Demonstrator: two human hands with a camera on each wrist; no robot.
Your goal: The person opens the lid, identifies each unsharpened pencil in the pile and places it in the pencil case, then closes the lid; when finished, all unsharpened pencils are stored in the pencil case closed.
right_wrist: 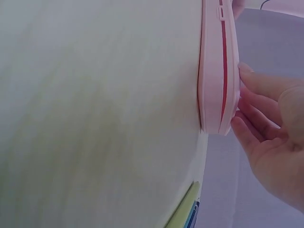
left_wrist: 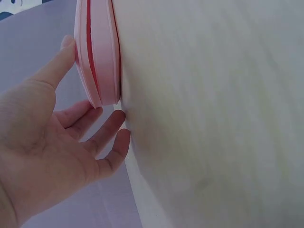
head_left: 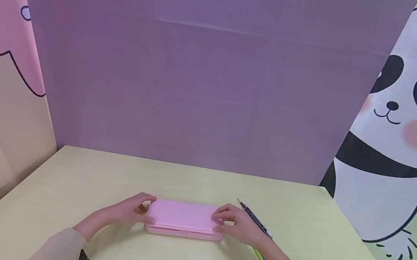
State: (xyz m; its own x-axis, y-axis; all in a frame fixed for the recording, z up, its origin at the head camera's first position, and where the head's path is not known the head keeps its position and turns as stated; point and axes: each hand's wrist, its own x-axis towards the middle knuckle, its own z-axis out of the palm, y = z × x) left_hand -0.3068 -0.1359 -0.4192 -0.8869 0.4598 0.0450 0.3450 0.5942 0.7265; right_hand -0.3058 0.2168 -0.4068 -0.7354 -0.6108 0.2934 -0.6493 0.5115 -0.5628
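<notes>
A pink pencil case [head_left: 182, 216] lies flat on the table, its lid down with a thin gap along the front; a red line shows in this gap in both wrist views. My left hand [head_left: 133, 209] holds the case's left end between thumb and fingers. In the left wrist view, the left thumb [left_wrist: 66, 47] touches the lid while the fingers curve around the end. At the opposite end, my right hand [head_left: 240, 224] holds the lid's corner, thumb at the front and fingers over the top. The case's inside is hidden.
Dark pencils [head_left: 255, 218] lie slanted on the table right of the case, partly under the right forearm. A yellow-green pen or pencil [head_left: 261, 256] and a blue-ended one lie beside that forearm. Behind the pale table [head_left: 121, 170] hangs a purple cloth [head_left: 209, 79].
</notes>
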